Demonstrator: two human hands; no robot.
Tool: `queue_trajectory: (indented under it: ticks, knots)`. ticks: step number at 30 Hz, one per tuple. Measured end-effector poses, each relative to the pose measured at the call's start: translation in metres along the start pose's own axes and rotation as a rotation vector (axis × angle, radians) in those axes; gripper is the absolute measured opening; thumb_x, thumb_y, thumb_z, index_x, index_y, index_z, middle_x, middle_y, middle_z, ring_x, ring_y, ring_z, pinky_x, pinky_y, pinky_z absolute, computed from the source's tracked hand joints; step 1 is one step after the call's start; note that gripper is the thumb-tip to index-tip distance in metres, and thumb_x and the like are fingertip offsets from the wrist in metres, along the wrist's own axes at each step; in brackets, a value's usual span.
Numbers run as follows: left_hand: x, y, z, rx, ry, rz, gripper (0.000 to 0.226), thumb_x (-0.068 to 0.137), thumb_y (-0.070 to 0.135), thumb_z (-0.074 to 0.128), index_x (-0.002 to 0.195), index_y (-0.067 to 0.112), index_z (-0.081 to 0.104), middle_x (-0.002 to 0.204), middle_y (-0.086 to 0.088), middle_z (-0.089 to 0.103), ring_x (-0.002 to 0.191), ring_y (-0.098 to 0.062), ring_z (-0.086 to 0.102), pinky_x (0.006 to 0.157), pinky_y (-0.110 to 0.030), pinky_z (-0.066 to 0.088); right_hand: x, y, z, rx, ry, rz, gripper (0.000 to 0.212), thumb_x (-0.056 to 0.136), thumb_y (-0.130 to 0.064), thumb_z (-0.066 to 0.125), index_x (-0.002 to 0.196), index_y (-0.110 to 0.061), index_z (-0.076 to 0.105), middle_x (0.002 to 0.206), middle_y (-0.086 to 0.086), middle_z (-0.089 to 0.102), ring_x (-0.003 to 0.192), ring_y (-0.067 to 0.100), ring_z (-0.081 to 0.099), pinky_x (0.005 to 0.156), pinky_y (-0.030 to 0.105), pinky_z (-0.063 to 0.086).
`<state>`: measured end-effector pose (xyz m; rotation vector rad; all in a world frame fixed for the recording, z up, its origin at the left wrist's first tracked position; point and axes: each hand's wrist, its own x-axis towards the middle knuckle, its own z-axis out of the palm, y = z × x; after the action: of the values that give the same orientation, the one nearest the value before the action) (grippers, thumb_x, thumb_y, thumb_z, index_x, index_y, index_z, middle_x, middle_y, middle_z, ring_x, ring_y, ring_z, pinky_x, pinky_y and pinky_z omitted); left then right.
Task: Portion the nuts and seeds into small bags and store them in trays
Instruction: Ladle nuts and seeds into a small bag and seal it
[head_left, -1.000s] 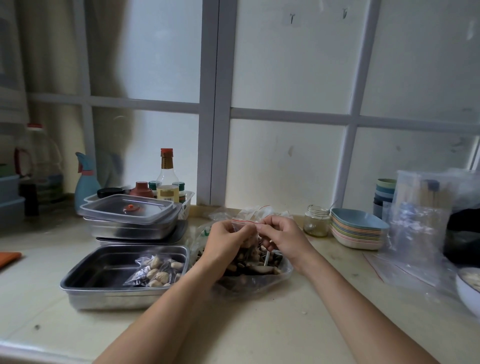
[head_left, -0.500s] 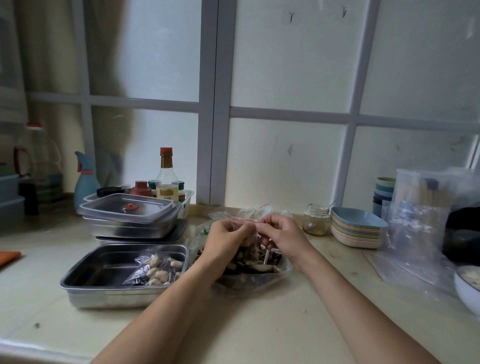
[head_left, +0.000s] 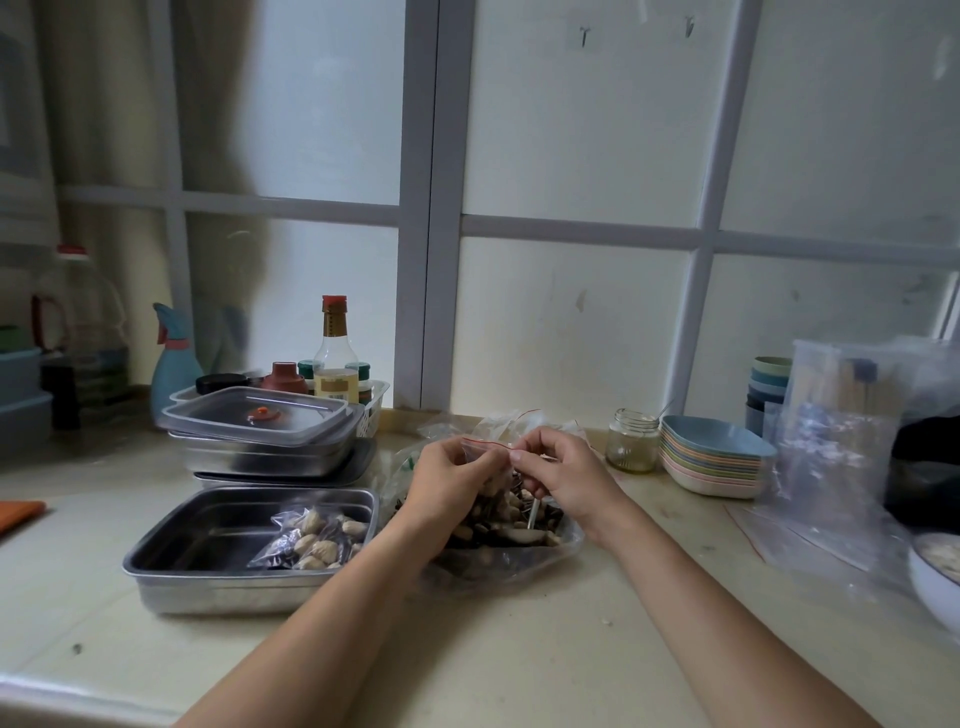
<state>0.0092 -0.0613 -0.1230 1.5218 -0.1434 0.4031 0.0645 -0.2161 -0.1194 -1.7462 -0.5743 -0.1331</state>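
Clear small bag (head_left: 488, 453), red zip strip on top, sits over the big nut bag (head_left: 519, 553) mid-counter (head_left: 519, 654). Left hand (head_left: 452, 480) and right hand (head_left: 569, 480) both pinch its top edge, fingertips clamped on the strip. Filled bag (head_left: 311, 538) lies in steel tray (head_left: 218, 590) at left, lidded trays (head_left: 260, 460) behind.

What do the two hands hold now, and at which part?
Both hold one small clear bag by its red-striped top edge: the left hand at the left end, the right hand pinching the right end.
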Motion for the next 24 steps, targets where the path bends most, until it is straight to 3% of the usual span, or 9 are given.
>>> queue_trajectory:
  ticks: [6,10,13,15,20,24]
  knots:
    - [-0.0006,-0.0003,0.0004,-0.001,-0.011,0.010,0.014,0.094,0.008,0.070,0.092,-0.005,0.075,0.070,-0.013,0.070,0.054,-0.014,0.060,0.051,-0.021,0.050,0.0000,-0.0024,-0.0008,0.022,0.021,0.025,0.017,0.095,-0.008,0.068,0.080,-0.013,0.064,0.063,-0.009,0.060,0.057,0.013,0.054,0.052,0.021,0.043]
    - [0.0023,-0.0029,0.0018,0.024,0.003,0.004,0.015,0.093,0.016,0.074,0.095,0.002,0.076,0.070,-0.004,0.072,0.060,-0.009,0.064,0.056,-0.017,0.050,-0.0007,-0.0047,0.0020,0.059,0.058,0.019,0.014,0.094,-0.009,0.067,0.081,-0.010,0.063,0.063,-0.004,0.057,0.058,0.014,0.051,0.051,0.021,0.042]
    - [0.0045,-0.0035,0.0009,0.051,0.038,0.005,0.016,0.091,0.020,0.076,0.094,0.004,0.075,0.082,-0.013,0.076,0.068,-0.010,0.067,0.061,-0.016,0.052,-0.0016,-0.0066,0.0006,0.098,0.076,0.024,0.011,0.092,-0.010,0.070,0.084,-0.009,0.062,0.064,0.001,0.052,0.056,0.013,0.048,0.050,0.021,0.041]
    - [0.0031,-0.0019,0.0012,0.017,0.031,0.017,0.016,0.091,0.015,0.075,0.094,-0.001,0.075,0.080,-0.018,0.074,0.065,-0.011,0.065,0.061,-0.014,0.052,-0.0020,-0.0066,-0.0005,0.106,0.063,0.041,0.011,0.093,-0.009,0.068,0.084,-0.009,0.062,0.063,0.000,0.052,0.056,0.012,0.047,0.051,0.021,0.040]
    - [0.0003,-0.0016,0.0004,0.011,-0.005,0.038,0.014,0.095,0.015,0.071,0.092,0.004,0.079,0.084,-0.017,0.076,0.068,-0.013,0.068,0.067,-0.018,0.054,-0.0016,-0.0040,0.0022,0.043,0.003,0.058,0.017,0.095,-0.018,0.070,0.078,-0.020,0.068,0.071,-0.004,0.062,0.062,0.009,0.053,0.056,0.022,0.043]
    - [0.0012,-0.0020,0.0000,0.019,-0.014,0.022,0.015,0.094,0.017,0.071,0.090,0.005,0.079,0.083,-0.015,0.076,0.068,-0.013,0.067,0.066,-0.016,0.055,-0.0010,-0.0037,0.0024,0.056,0.027,0.036,0.011,0.095,-0.018,0.071,0.086,-0.011,0.068,0.064,-0.007,0.062,0.059,0.007,0.053,0.055,0.021,0.043]
